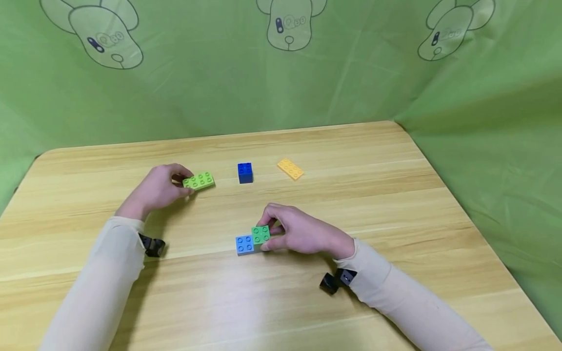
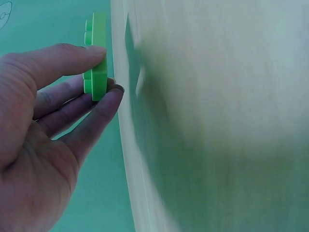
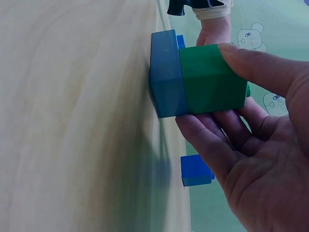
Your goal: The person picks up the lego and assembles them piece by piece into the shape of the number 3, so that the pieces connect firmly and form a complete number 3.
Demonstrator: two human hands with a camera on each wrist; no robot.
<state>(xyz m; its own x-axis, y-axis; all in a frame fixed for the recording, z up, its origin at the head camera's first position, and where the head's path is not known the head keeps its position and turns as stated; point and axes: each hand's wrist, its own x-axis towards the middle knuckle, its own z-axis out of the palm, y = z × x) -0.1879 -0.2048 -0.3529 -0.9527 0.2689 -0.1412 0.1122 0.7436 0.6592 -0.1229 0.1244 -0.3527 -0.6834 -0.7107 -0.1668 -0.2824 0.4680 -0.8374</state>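
On the left of the table, my left hand (image 1: 160, 189) pinches a lime-green building brick (image 1: 200, 180) by its near end. In the left wrist view the thumb lies on the studded side of this flat brick (image 2: 99, 36), with fingertips at its underside. My right hand (image 1: 303, 230) grips a green square brick (image 1: 261, 234) between thumb and fingers. That green brick (image 3: 212, 79) sits on one end of a longer light-blue brick (image 3: 166, 72), whose other studs (image 1: 244, 243) show beside it. The right index fingertip is right at the joint between the two.
A dark-blue square brick (image 1: 245, 173) stands on the wooden table (image 1: 373, 195) beyond the hands. To its right lies a flat orange-yellow brick (image 1: 290, 168). A green cloth (image 1: 210, 87) hangs behind the table and along its right side.
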